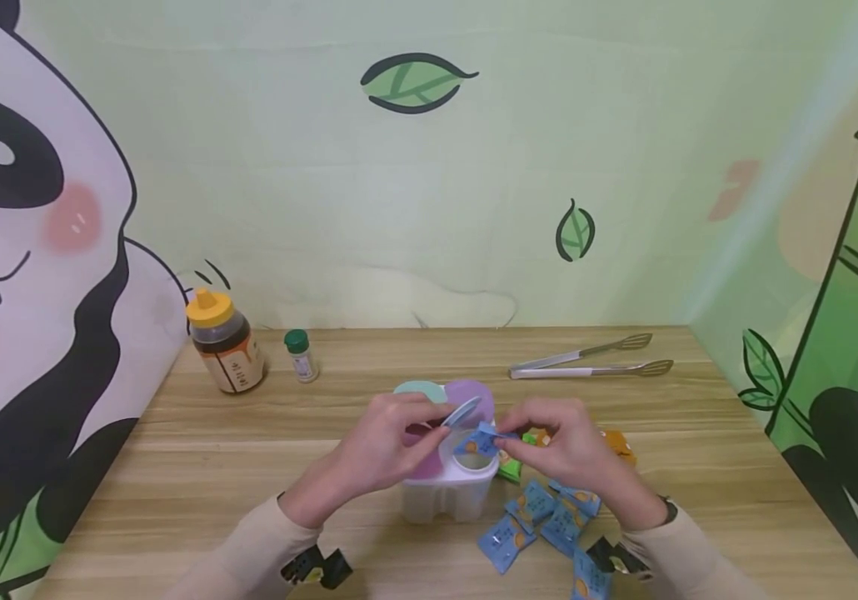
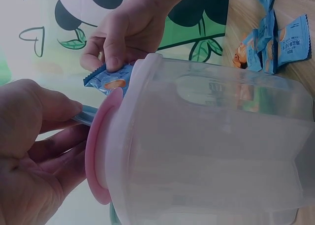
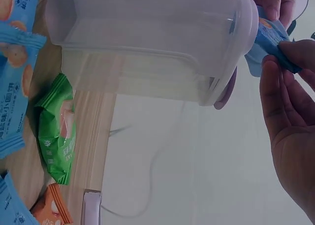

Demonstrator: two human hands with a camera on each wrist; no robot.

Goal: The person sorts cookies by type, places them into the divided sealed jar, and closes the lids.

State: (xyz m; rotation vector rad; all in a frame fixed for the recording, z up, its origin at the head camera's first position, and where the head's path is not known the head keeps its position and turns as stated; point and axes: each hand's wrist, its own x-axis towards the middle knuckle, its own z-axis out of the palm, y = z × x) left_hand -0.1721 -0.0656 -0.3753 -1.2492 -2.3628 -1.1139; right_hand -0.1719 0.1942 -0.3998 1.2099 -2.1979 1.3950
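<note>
A clear plastic container (image 1: 446, 502) with a white top and pastel lids stands on the table. Its blue lid (image 1: 462, 412) is tilted up, pinched between the thumb and fingers of my left hand (image 1: 391, 437). Over the round opening beneath it, my right hand (image 1: 560, 437) pinches a blue snack packet (image 1: 477, 441) by one end. In the left wrist view the pink lid (image 2: 98, 151) lies down on the top, and the blue packet (image 2: 112, 80) is at the rim. The right wrist view shows the packet (image 3: 270, 37) between thumb and fingertips.
Several blue packets (image 1: 531, 503) lie right of the container, with a green packet (image 3: 58, 129) and orange packets (image 1: 619, 446) behind them. Metal tongs (image 1: 586, 371) rest at the back right. A yellow-capped bottle (image 1: 226, 346) and a green-capped shaker (image 1: 300, 356) stand back left.
</note>
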